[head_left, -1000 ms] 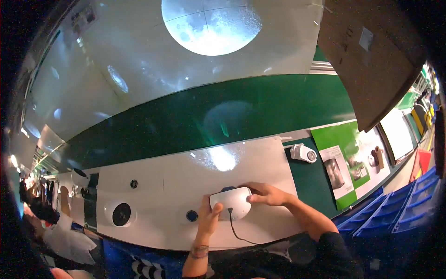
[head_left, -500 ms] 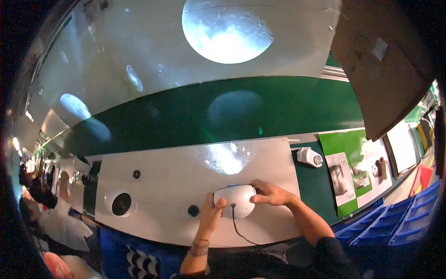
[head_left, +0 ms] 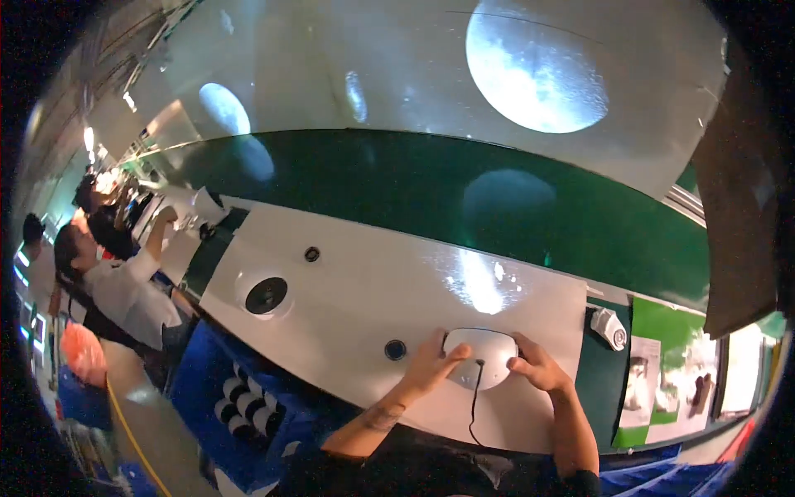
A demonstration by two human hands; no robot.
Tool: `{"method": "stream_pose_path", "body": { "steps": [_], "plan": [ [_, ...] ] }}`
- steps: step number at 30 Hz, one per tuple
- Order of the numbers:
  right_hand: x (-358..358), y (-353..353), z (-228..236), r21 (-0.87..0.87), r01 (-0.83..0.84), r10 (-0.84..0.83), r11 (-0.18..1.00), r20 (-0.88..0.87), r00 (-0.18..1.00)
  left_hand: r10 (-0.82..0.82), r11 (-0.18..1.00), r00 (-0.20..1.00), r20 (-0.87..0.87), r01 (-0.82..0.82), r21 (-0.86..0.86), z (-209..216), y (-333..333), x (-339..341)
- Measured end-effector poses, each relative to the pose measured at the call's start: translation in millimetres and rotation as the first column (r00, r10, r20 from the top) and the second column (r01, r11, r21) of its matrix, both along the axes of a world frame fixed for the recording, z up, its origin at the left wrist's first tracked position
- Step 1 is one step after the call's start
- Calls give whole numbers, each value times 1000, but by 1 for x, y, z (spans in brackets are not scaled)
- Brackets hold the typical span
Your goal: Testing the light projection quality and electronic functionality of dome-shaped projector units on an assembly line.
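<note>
I hold a small white rounded projector point(head_left: 495, 354) over the near edge of the white work surface point(head_left: 364, 273). My left hand point(head_left: 429, 364) grips its left side, thumb on the near face. Against the right side is my right hand point(head_left: 538, 364), its thumb also on that face. A black cable point(head_left: 474, 410) runs from the near face down toward my body. Bright light falls on the surface just beyond the device, and a large moon picture point(head_left: 537, 79) shines on the pale screen. Left of my left hand lies a small dark lens disc point(head_left: 396, 350).
A white round base with a black disc point(head_left: 267, 296) and another small disc point(head_left: 312, 254) sit to the left. On the right are a white device point(head_left: 609, 328) and a green printed sheet point(head_left: 633, 436). A blue bin point(head_left: 203, 377) holds black-and-white parts. A co-worker point(head_left: 128, 290) stands at left.
My view has swung left, so the bench appears tilted and shifted right. The projector stays between both hands, and its moon picture remains on the screen.
</note>
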State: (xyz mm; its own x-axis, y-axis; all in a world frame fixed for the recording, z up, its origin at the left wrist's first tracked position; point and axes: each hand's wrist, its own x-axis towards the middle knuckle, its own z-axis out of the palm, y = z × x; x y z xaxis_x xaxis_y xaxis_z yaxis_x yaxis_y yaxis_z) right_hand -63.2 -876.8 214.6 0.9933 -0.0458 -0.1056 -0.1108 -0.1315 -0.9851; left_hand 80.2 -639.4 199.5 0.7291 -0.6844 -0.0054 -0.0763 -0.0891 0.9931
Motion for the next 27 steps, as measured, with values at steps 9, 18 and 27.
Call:
{"method": "stream_pose_path", "body": {
  "steps": [9, 18, 27],
  "plan": [
    [1, -1, -3, 25, 4, -3, 1000, -48, 999, -56, 996, 992, -111, 64, 65, 19, 4, -1],
    [4, 3, 8, 5, -16, 16, 1000, 1, 1000, -12, 1000, 991, -132, 11, -10, 17, -1, -3],
    [-2, 26, 24, -420, 398, -132, 816, 535, 835, 113, 957, 992, -58, -125, -261, -8, 1, -7]
  ]
}}
